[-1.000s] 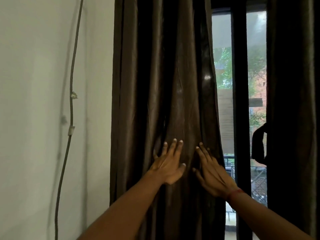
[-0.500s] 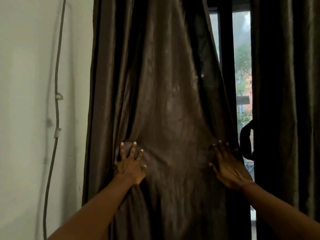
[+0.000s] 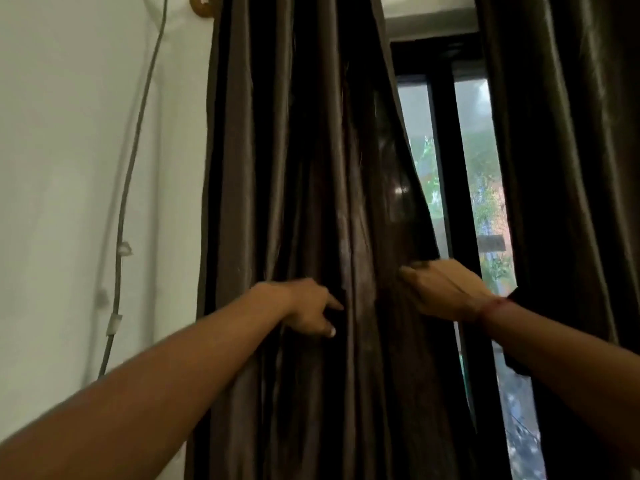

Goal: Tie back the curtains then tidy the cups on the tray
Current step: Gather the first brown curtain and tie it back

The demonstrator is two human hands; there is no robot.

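A person gathers the curtain (image 3: 304, 174) just left of the window (image 3: 485, 188), the first step of tying it back. Half a second ago both hands lay flat and wide apart on the cloth, fingers splayed, with the fabric stretched broad between them. Now they have closed in on each other and the cloth between them has bunched into narrow pleats, uncovering more glass. The left hand (image 3: 306, 306), further from the window, curls into the folds, one finger and the thumb showing and the rest buried. The right hand (image 3: 446, 292), at the curtain's window-side edge, hooks over that edge, its fingertips hidden behind the fabric. The bundle looks nearly ready for a tie, though no tieback is visible. The curtain's long axis runs vertically, from above the window top to below the frame, pleats pointing straight down and its free edge slanting toward the glass. A second curtain (image 3: 568, 168) hangs right of the window, untouched. Cups and tray are out of view.
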